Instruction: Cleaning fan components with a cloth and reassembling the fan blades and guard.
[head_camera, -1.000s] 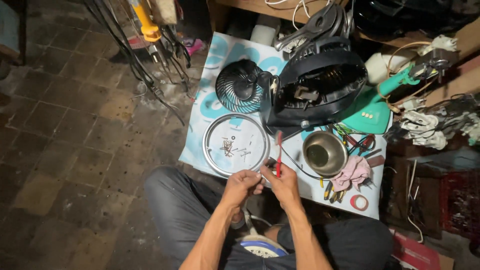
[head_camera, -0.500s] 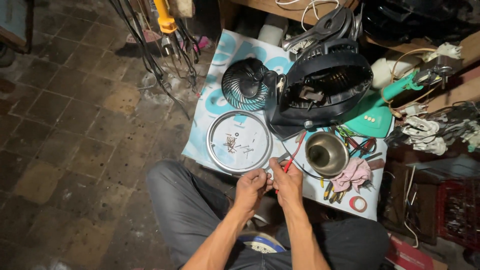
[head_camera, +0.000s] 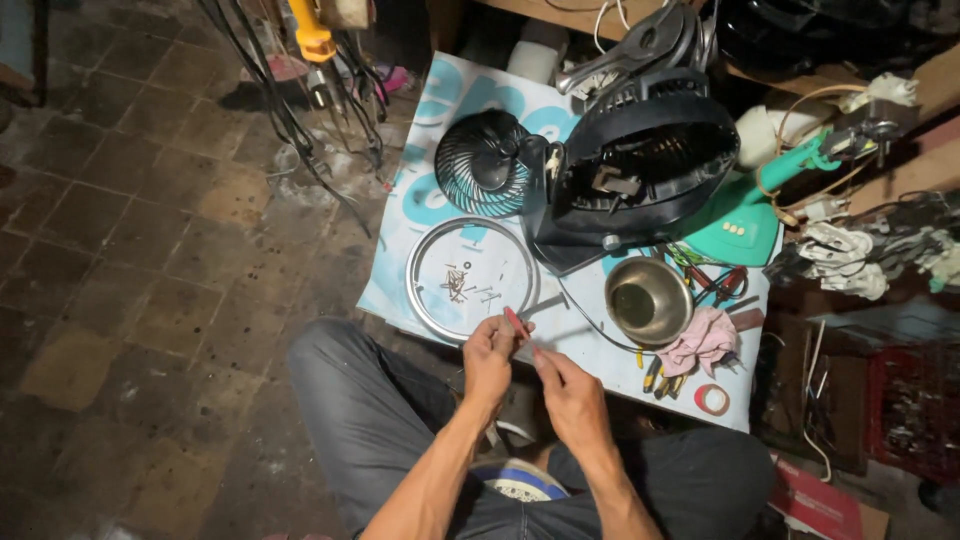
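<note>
I sit on the floor with both hands together over the near edge of a white and blue printed sheet (head_camera: 415, 215). My right hand (head_camera: 568, 388) grips a thin red-handled screwdriver (head_camera: 517, 323) that slants up to the left. My left hand (head_camera: 488, 358) is closed against the tool's lower end; whatever small piece it pinches is hidden by the fingers. Just beyond the hands lies a round metal ring (head_camera: 420, 300) with several loose screws (head_camera: 462, 285) inside it.
On the sheet stand a small black fan grille (head_camera: 485, 165), a large black fan housing (head_camera: 645, 165), a teal fan base (head_camera: 745, 220), a metal bowl (head_camera: 648, 300), a pink rag (head_camera: 700, 345), pliers (head_camera: 655, 375) and a tape roll (head_camera: 712, 400). Cables (head_camera: 300, 140) trail over the tiled floor at left.
The screwdriver has tipped from upright to slanting left, and its handle now lies by my left fingers. Both hands stay together in front of the ring. The camera has shifted slightly.
</note>
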